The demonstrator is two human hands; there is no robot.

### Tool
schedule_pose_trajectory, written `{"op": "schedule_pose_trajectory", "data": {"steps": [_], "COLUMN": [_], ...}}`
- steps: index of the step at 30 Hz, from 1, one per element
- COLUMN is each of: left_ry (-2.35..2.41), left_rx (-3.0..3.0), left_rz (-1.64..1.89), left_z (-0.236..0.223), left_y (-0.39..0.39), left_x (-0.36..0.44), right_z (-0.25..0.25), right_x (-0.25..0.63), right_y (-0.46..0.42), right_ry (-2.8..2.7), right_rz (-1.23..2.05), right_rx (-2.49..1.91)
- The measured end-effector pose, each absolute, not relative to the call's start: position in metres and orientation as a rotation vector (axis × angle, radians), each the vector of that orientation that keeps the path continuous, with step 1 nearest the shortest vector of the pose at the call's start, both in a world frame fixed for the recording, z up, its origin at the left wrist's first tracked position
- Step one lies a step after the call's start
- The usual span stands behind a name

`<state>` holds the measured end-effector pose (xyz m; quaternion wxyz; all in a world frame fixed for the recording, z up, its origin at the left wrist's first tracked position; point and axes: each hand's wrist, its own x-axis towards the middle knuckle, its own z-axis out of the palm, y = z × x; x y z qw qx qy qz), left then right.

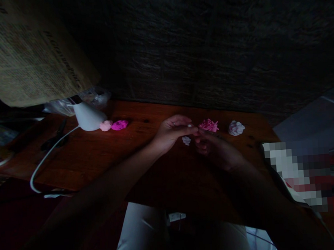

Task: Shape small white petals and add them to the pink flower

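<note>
The head view shows your left hand (167, 134) and right hand (214, 148) brought together over the counter (165, 178), with the tips of your left thumb and right fingers meeting or nearly so. Your left fingers are bent, with a gap between them and the thumb, and a small pale piece (189, 126) shows in that gap; you can't tell from here whether it is pinched. Your right fingers are curled inward in shadow, and whether they press on anything can't be made out. Just beyond your right fingers sits a ruffled pink flower shape (209, 125), and well apart to its right is a ruffled white flower shape (236, 128). A smaller pale ruffled piece (186, 140) lies on the counter, between your hands and below the meeting tips in the view. Over on your left, a light pink lump (105, 125) and a bright magenta lump (119, 125) lie side by side, the light one right by the white cone-shaped base (88, 117). A white cord (48, 160) curves from that base toward the counter's near edge, passing dark scissors (55, 138). Clear plastic (96, 95) is bunched behind the base, under a newsprint-patterned panel (33, 54).
</note>
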<state>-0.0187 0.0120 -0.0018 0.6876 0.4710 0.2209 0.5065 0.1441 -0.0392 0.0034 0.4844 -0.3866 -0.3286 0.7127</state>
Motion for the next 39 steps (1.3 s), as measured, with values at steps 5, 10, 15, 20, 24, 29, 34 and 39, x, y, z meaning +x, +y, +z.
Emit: {"op": "schedule_pose_trajectory", "data": {"steps": [5, 10, 15, 20, 24, 29, 34, 39], "left_ry": [0.542, 0.536, 0.554, 0.597, 0.610, 0.672, 0.686, 0.644], "left_rx": [1.027, 0.991, 0.974, 1.002, 1.057, 1.048, 1.000, 1.036], "left_rz": [1.195, 1.153, 1.059, 1.019, 1.033, 1.108, 1.135, 1.072], "left_z": [-0.0021, -0.0002, -0.0012, -0.0058, -0.0055, 0.0000, 0.0025, -0.0022], "left_y": [0.0133, 0.0115, 0.0107, 0.0146, 0.0155, 0.0133, 0.0123, 0.0130], "left_x": [-0.0166, -0.0142, -0.0166, -0.0187, -0.0186, -0.0190, -0.0193, -0.0184], "right_z": [-0.0001, 0.0001, 0.0016, 0.0024, 0.0020, 0.0024, 0.0025, 0.0036], "right_x": [0.1457, 0.1451, 0.1458, 0.1470, 0.1475, 0.1466, 0.1464, 0.1461], "right_y": [-0.0368, -0.0365, -0.0377, -0.0380, -0.0374, -0.0373, -0.0372, -0.0377], "right_ry": [-0.812, -0.828, -0.830, -0.822, -0.819, -0.828, -0.817, -0.799], "right_rz": [1.711, 1.700, 1.707, 1.687, 1.655, 1.659, 1.666, 1.651], "right_rx": [-0.987, -0.983, -0.958, -0.958, -0.974, -0.987, -0.985, -1.001]}}
